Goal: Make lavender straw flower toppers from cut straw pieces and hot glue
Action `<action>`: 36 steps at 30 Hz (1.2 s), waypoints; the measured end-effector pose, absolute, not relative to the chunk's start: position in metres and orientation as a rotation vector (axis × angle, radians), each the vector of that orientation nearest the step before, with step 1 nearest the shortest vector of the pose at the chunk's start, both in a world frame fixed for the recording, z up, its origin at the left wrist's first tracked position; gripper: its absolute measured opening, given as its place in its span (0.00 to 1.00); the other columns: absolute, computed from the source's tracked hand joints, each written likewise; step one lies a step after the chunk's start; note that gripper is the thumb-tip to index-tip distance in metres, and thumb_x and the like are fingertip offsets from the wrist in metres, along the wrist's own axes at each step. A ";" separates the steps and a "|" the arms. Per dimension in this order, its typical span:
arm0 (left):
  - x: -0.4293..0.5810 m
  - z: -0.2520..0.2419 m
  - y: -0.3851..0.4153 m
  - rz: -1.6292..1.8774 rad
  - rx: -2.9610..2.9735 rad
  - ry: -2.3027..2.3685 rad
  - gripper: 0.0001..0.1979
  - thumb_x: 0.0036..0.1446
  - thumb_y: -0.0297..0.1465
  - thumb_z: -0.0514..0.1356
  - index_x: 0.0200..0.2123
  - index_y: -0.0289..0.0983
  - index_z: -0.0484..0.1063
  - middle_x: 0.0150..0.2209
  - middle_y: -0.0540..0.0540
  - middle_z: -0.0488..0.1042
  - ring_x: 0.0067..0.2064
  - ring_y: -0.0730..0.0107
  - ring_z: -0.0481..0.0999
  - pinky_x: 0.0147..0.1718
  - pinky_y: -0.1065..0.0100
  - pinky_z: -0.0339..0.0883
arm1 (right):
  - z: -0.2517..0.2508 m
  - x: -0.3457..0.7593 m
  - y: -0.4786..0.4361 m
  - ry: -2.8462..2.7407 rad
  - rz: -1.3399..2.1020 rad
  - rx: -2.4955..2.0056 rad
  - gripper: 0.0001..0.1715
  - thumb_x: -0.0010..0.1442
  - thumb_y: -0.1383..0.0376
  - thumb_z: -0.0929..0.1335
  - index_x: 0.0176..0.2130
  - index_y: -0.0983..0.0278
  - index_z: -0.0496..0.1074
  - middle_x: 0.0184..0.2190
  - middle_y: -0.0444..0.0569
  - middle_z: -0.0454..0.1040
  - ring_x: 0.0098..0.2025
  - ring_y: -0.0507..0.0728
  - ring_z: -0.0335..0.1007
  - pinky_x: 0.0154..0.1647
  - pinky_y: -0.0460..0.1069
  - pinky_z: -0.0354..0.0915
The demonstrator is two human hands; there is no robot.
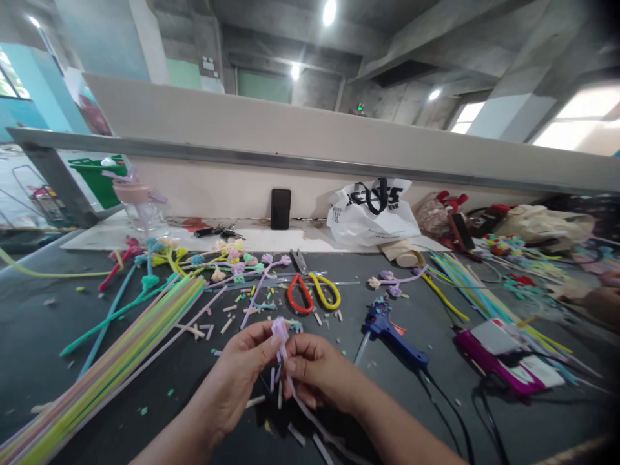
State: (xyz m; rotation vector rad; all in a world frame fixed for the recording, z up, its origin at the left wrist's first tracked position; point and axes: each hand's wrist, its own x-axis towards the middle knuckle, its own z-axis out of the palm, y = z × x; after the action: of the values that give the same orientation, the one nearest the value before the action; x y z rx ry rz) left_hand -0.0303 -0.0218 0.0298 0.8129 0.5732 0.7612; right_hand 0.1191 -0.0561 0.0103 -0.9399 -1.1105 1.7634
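Near the front middle of the table, both my hands meet around a lilac pipe cleaner. My left hand pinches its folded, bunched top between thumb and fingers. Just below, my right hand grips the same pipe cleaner, whose long tail trails down toward the table's front edge. Beyond my hands lie scissors with one red and one yellow handle. A blue glue gun rests to the right of my right hand. Small cut pieces lie scattered under and around my fingers.
A bundle of long coloured pipe cleaners spreads over the left, with finished-looking pipe cleaner flowers behind. At the back stand a phone, a clear cup and a white bag. A magenta box with cables lies right. Another person's hand shows far right.
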 end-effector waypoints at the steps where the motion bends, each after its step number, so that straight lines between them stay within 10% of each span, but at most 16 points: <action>1: -0.030 0.029 -0.022 0.760 0.812 0.575 0.10 0.49 0.33 0.63 0.34 0.34 0.72 0.27 0.48 0.70 0.26 0.72 0.69 0.23 0.71 0.65 | 0.011 0.118 -0.056 -1.116 1.741 -0.967 0.20 0.50 0.54 0.71 0.30 0.66 0.63 0.19 0.42 0.72 0.10 0.42 0.56 0.07 0.37 0.50; 31: -0.031 0.026 -0.020 0.817 1.206 0.624 0.04 0.49 0.30 0.62 0.25 0.35 0.74 0.34 0.49 0.63 0.34 0.73 0.67 0.32 0.73 0.62 | 0.015 0.118 -0.055 -0.957 1.738 -0.920 0.18 0.52 0.56 0.70 0.34 0.71 0.71 0.17 0.44 0.71 0.10 0.41 0.54 0.08 0.37 0.47; 36: -0.036 0.020 -0.018 0.965 1.416 0.698 0.17 0.51 0.28 0.61 0.46 0.46 0.72 0.44 0.48 0.67 0.43 0.69 0.69 0.41 0.70 0.63 | 0.017 0.118 -0.055 -0.939 1.730 -0.926 0.19 0.53 0.55 0.70 0.29 0.70 0.70 0.17 0.44 0.71 0.09 0.41 0.52 0.07 0.38 0.46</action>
State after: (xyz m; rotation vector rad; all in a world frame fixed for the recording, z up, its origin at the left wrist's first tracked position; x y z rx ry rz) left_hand -0.0361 -0.0178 0.0203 1.4158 0.6985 0.9647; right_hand 0.1178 -0.0545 0.0172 -0.9257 -0.9388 1.7300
